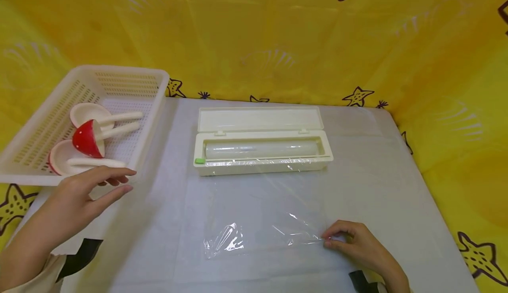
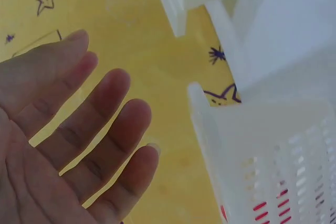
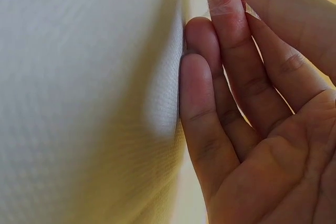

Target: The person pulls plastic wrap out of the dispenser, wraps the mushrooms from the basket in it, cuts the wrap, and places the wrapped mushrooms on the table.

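Note:
A sheet of clear plastic wrap (image 1: 254, 222) stretches toward the front from a cream dispenser box (image 1: 262, 168), whose lid (image 1: 259, 120) stands open at the back. Inside the box lies the wrap roll (image 1: 262, 149). The right hand (image 1: 361, 244) pinches the sheet's near right corner between thumb and fingers, low over the table; a bit of film shows on a fingertip in the right wrist view. Beside the near edge of a white basket (image 1: 158, 108), the left hand (image 1: 85, 196) hovers with nothing in it. Its fingers (image 2: 113, 90) are spread and relaxed in the left wrist view.
In the basket at left lie several ladles, among them a red mushroom-like one (image 1: 88, 139) with white dots and a white-handled one (image 1: 95, 162). A green slider (image 1: 200, 161) sits at the box's left end. Yellow patterned cloth (image 1: 254, 37) rises behind the white tabletop (image 1: 166, 240).

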Demonstrator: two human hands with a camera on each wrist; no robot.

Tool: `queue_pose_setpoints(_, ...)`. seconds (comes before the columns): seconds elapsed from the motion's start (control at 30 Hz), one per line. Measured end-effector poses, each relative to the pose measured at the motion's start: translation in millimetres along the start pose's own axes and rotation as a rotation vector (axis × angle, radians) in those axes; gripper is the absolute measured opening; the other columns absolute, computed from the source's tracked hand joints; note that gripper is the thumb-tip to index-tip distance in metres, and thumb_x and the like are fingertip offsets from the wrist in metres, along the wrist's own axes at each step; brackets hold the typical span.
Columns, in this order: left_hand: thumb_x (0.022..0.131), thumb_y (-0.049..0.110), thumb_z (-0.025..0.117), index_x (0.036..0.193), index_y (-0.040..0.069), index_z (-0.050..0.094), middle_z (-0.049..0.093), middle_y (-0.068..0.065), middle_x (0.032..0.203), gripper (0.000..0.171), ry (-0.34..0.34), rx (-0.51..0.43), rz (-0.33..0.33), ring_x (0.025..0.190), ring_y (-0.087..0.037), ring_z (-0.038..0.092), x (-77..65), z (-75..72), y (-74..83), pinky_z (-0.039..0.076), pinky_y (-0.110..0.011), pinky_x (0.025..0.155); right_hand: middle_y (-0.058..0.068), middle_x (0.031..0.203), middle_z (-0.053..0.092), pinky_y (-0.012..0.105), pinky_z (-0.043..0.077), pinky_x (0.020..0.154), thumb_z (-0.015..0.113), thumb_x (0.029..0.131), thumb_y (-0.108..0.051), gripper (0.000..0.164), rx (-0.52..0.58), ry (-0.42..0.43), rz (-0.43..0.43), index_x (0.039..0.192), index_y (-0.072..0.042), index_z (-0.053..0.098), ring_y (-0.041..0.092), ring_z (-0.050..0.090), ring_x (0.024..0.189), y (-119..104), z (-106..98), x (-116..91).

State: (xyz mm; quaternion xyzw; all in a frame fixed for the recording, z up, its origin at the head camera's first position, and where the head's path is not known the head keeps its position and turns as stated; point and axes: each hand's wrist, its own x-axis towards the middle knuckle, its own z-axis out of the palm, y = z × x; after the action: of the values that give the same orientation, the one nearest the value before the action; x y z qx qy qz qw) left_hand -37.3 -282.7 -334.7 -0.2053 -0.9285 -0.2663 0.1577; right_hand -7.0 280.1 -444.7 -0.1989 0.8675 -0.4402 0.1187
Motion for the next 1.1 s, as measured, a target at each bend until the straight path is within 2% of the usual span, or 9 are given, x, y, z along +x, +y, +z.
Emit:
queue_pose_setpoints(0.17, 0.068, 0.004, 0.087, 0.105, 0.01, 0.073, 0.061, 0.03, 0.094, 0.04, 0.061, 0.027, -0.026, 0.086, 0.021, 0.049, 1.5, -6.1, -14.6, 0.044, -0.003, 0.062, -0.014, 0.09, 0.072, 0.016, 0.049, 0.08, 0.078, 0.084, -0.019, 0.012, -0.018, 0.014, 0.014, 0.093, -0.025, 0.075, 0.0, 0.062, 0.086, 2.1, 0.4, -1.3)
queue_pose_setpoints(0.33, 0.072, 0.004, 0.085, 0.103, 0.005, 0.072, 0.051, 0.042, 0.101, 0.034, 0.114, 0.037, -0.077, 0.09, 0.023, 0.044, 1.2, -13.0, -32.0, 0.037, 0.003, 0.076, -0.014, 0.091, 0.072, 0.016, 0.048, 0.08, 0.078, 0.083, -0.018, 0.014, -0.024, 0.02, 0.003, 0.095, -0.025, 0.074, 0.0, 0.062, 0.086, 3.8, 0.3, -3.0)
queue_pose_setpoints(0.57, 0.081, 0.01, 0.081, 0.103, -0.002, 0.071, 0.051, 0.039, 0.102, 0.027, 0.197, 0.02, -0.093, 0.085, 0.026, 0.045, 0.3, -22.5, -52.6, 0.036, 0.005, 0.077, -0.008, 0.092, 0.073, 0.017, 0.049, 0.078, 0.078, 0.084, -0.016, 0.014, -0.004, 0.025, -0.033, 0.096, -0.022, 0.074, 0.003, 0.062, 0.086, 0.1, 1.3, -1.7)
queue_pose_setpoints(0.73, 0.084, 0.007, 0.078, 0.11, 0.0, 0.067, 0.044, 0.048, 0.101, 0.029, 0.155, 0.032, -0.226, 0.085, 0.03, 0.04, 0.0, -27.2, -73.7, 0.033, 0.005, 0.07, -0.009, 0.092, 0.073, 0.017, 0.049, 0.079, 0.078, 0.084, -0.018, 0.014, -0.006, 0.025, -0.019, 0.096, -0.023, 0.074, 0.003, 0.062, 0.086, -0.8, 1.2, -1.9)
queue_pose_setpoints(0.9, 0.088, 0.009, 0.074, 0.116, -0.003, 0.063, 0.037, 0.047, 0.097, 0.032, 0.112, 0.055, -0.358, 0.081, 0.028, 0.035, -2.6, -29.4, -94.1, 0.03, 0.002, 0.064, -0.01, 0.093, 0.073, 0.017, 0.049, 0.079, 0.078, 0.084, -0.017, 0.014, -0.009, 0.026, -0.02, 0.096, -0.023, 0.074, 0.003, 0.062, 0.086, 2.2, 2.5, -1.7)
queue_pose_setpoints(0.93, 0.088, 0.01, 0.074, 0.116, -0.003, 0.063, 0.046, 0.04, 0.099, 0.033, 0.104, 0.064, -0.373, 0.08, 0.028, 0.034, -2.9, -28.9, -97.4, 0.03, 0.001, 0.063, -0.01, 0.093, 0.073, 0.017, 0.049, 0.079, 0.078, 0.084, -0.017, 0.014, -0.008, 0.028, -0.023, 0.096, -0.023, 0.074, 0.003, 0.062, 0.086, 2.8, 2.8, -1.7)
queue_pose_setpoints(0.97, 0.088, 0.011, 0.074, 0.116, -0.004, 0.063, 0.046, 0.039, 0.099, 0.033, 0.101, 0.072, -0.389, 0.08, 0.028, 0.033, -3.7, -28.2, -101.1, 0.03, 0.001, 0.063, -0.01, 0.092, 0.073, 0.017, 0.049, 0.079, 0.078, 0.084, -0.016, 0.015, -0.007, 0.03, -0.025, 0.096, -0.023, 0.074, 0.003, 0.062, 0.086, 3.3, 3.0, -1.7)
queue_pose_setpoints(1.0, 0.089, 0.011, 0.073, 0.117, -0.004, 0.062, 0.054, 0.029, 0.102, 0.034, 0.095, 0.082, -0.404, 0.079, 0.027, 0.032, -4.2, -27.4, -104.3, 0.029, 0.001, 0.062, -0.01, 0.092, 0.073, 0.016, 0.049, 0.079, 0.078, 0.083, -0.016, 0.015, -0.004, 0.031, -0.027, 0.096, -0.023, 0.074, 0.003, 0.062, 0.086, 3.8, 3.3, -1.6)
queue_pose_setpoints(1.1, 0.091, 0.011, 0.071, 0.12, -0.005, 0.061, 0.062, -0.011, 0.112, 0.035, 0.068, 0.109, -0.446, 0.079, 0.024, 0.029, -6.3, -25.6, -111.6, 0.027, 0.0, 0.061, -0.01, 0.093, 0.073, 0.016, 0.05, 0.079, 0.078, 0.083, -0.015, 0.015, 0.002, 0.032, -0.031, 0.096, -0.022, 0.074, 0.003, 0.063, 0.086, 5.8, 3.7, -1.7)
